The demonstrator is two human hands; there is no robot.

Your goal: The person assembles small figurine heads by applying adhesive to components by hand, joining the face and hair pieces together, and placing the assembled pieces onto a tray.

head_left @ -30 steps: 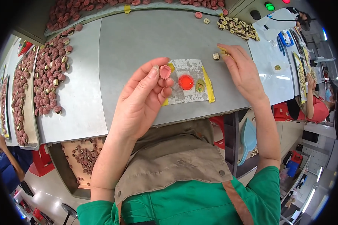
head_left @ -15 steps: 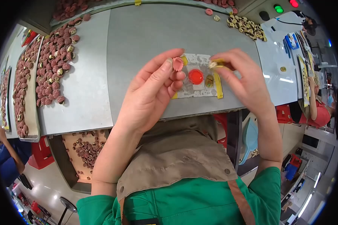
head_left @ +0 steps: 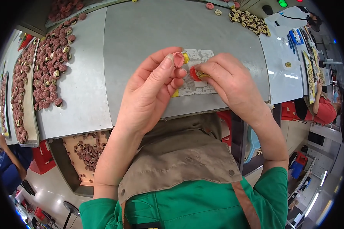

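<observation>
One raised pink shell (head_left: 179, 60) and one red cup (head_left: 193, 74) show toward the near edge of the desk (head_left: 153, 30), one pink heap (head_left: 44, 78) toward its left edge, and one black-and-white heap (head_left: 250, 22) near its far right corner.

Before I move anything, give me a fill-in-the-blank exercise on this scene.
The left hand holds a small shell coloured ____.
The right hand is at a small object coloured ____.
The apron is worn over a ____ shirt.
The heaped pale-and-dark pieces lie to the person's ____.
Missing words: pink; red; green; right.
</observation>
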